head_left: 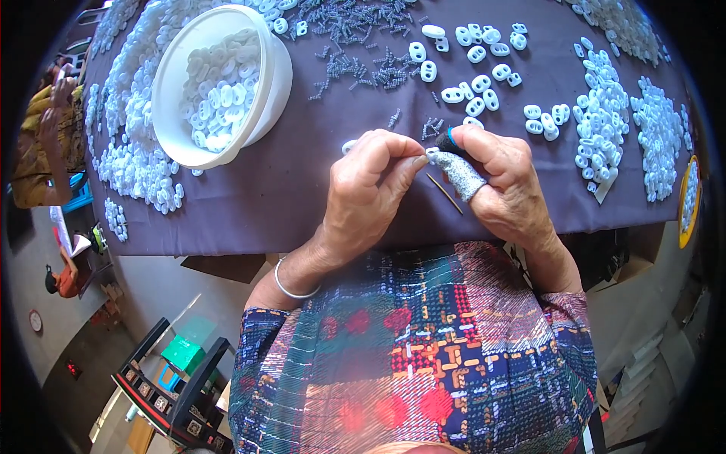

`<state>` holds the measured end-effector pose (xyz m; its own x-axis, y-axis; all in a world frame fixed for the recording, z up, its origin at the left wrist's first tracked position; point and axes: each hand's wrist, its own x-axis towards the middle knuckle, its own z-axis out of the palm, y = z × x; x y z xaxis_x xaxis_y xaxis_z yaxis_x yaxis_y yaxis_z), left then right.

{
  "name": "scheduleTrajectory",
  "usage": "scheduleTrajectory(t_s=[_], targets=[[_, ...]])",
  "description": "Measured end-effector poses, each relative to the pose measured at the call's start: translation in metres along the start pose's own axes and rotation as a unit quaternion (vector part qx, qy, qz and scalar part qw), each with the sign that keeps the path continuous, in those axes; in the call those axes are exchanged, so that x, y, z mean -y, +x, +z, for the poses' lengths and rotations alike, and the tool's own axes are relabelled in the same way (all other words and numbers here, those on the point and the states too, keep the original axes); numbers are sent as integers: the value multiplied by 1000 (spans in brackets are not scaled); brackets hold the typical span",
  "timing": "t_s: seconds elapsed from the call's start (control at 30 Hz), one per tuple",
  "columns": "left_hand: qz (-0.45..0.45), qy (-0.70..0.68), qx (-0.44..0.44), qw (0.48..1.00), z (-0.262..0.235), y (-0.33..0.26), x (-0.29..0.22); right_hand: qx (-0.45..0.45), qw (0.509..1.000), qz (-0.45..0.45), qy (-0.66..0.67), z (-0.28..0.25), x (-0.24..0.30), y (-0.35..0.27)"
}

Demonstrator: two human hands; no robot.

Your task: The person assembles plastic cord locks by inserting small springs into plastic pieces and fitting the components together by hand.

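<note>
My left hand [372,180] and my right hand [505,175] meet above the near part of the table. The right thumb and index finger grip a small white plastic cord lock part [432,153], mostly hidden by the fingers. A speckled cloth wrap [463,175] covers the right index finger, and a blue-black band [448,139] is at the thumb. My left thumb and index fingertip are pinched together against that part; whatever lies between them is too small to make out. Several loose metal springs [432,127] lie just beyond the fingertips. A thin brownish stick [445,194] lies below them.
A white tub [276,72] of white parts leans at the left, amid heaped white parts [144,129]. Springs [370,68] are piled farther back. Two-hole cord locks [478,83] lie scattered right of them, with more heaps [601,113] beyond. An orange-rimmed container [688,203] stands far right.
</note>
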<state>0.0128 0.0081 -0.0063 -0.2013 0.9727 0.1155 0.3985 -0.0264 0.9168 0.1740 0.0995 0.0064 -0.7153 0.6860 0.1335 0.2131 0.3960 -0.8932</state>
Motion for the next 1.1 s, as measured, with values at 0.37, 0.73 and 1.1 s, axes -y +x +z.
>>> scheduleTrajectory(t_s=[0.37,0.73,1.1], targets=[[-115,-76,6,991,-5,-1,-2,54,985,116,114,7,-9,5],[-89,-67,7,994,-6,-2,1,35,978,147,144,11,-2,0],[-68,-53,10,996,-9,-3,1,24,1000,-3,3,13,-6,2]])
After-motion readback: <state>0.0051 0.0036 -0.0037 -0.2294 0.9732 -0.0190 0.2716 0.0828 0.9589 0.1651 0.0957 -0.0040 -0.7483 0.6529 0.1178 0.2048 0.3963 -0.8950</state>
